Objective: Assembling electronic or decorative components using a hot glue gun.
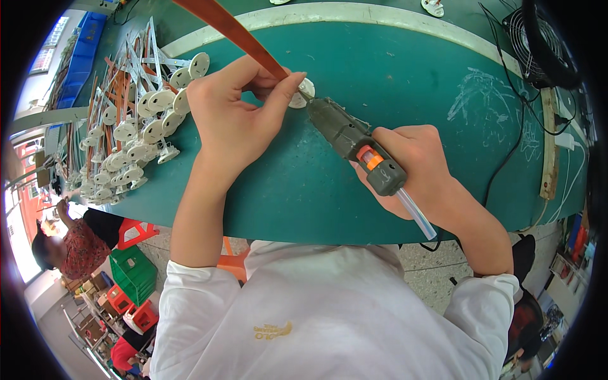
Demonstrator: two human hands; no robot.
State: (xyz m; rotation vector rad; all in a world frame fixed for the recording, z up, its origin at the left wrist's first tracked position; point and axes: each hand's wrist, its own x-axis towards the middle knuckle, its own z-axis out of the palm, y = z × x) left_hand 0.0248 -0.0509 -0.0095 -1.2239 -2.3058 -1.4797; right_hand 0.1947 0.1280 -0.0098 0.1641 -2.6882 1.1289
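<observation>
My left hand point(244, 117) is closed around the lower end of a long, flat orange-brown strip point(237, 31), which slants up and away to the far left. At the strip's foot a small round white disc point(304, 94) shows beside my fingertips. My right hand point(415, 168) grips a dark grey hot glue gun point(345, 133). Its nozzle touches or nearly touches the disc; which of the two I cannot tell. A clear glue stick point(416, 215) sticks out of the gun's back end. The trigger is hidden under my right fingers.
On the table's left lies a heap of strips with round white bases point(152, 117). A black fan point(535, 47) stands at the far right, its cables trailing near a power strip point(549, 152). Dried glue strands point(481, 95) mark the green tabletop point(405, 69). Another person point(82, 247) sits at the left.
</observation>
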